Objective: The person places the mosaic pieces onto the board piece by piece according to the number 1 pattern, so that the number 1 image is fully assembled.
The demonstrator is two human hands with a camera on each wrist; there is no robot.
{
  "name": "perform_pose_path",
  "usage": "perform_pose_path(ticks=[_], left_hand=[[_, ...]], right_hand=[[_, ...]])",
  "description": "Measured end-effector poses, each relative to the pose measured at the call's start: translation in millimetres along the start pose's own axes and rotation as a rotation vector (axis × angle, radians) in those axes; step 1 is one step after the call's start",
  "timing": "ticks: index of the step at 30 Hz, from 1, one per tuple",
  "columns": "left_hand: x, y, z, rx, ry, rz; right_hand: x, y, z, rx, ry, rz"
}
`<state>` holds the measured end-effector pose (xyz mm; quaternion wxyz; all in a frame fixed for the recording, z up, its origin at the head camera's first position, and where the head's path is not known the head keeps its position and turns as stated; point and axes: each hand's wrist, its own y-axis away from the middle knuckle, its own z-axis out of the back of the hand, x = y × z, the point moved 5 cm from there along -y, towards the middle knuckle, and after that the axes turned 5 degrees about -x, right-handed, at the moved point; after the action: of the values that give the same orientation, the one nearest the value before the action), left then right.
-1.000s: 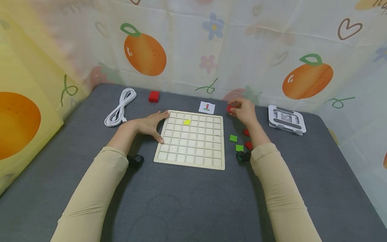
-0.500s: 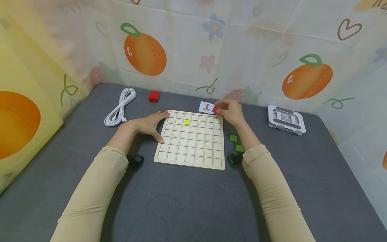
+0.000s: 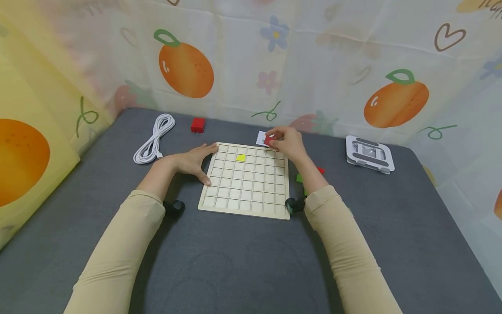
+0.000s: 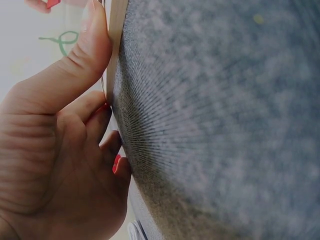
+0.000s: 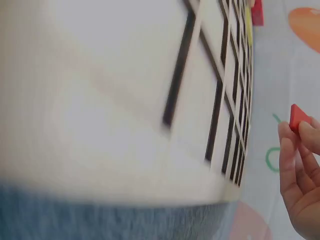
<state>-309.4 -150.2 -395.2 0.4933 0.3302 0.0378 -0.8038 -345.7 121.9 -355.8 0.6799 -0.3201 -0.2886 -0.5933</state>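
My right hand [image 3: 288,141] pinches a red square tile [image 5: 297,116] between thumb and fingertips. It is above the far right edge of the pale wooden grid board [image 3: 243,213], near a small white printed card [image 3: 260,138] that it partly hides. My left hand [image 3: 192,162] rests spread against the board's left edge, thumb on the near part and fingers by the far left corner. One yellow tile [image 3: 240,158] lies in a cell near the board's far side. Green tiles [image 3: 299,178] and a red tile [image 3: 320,170] are partly hidden by my right forearm.
A coiled white cable [image 3: 154,140] and a red plug adapter [image 3: 198,125] lie at the far left of the dark table [image 3: 243,261]. A white and grey flat case [image 3: 370,154] lies at the far right. A printed cloth [image 3: 235,52] hangs behind.
My right hand has moved left with the red tile, from right of the card to over the card and the board's far edge. My left hand has stayed on the board.
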Motion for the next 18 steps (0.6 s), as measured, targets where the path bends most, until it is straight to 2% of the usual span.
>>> perform_pose_path(ticks=[7,13,18], left_hand=[[0.9,0.3,-0.7,0.015,-0.005,0.01],[1.6,-0.1,-1.1,0.021,-0.009,0.006],[1.0,0.3,0.0,0.022,-0.016,-0.001]], right_hand=[[8.2,1.9,-15.3,0.054,-0.008,0.016],[12.6,3.4,-27.4,0.12,-0.081,-0.042],[16.2,3.7,-34.1,0.149,-0.04,-0.047]])
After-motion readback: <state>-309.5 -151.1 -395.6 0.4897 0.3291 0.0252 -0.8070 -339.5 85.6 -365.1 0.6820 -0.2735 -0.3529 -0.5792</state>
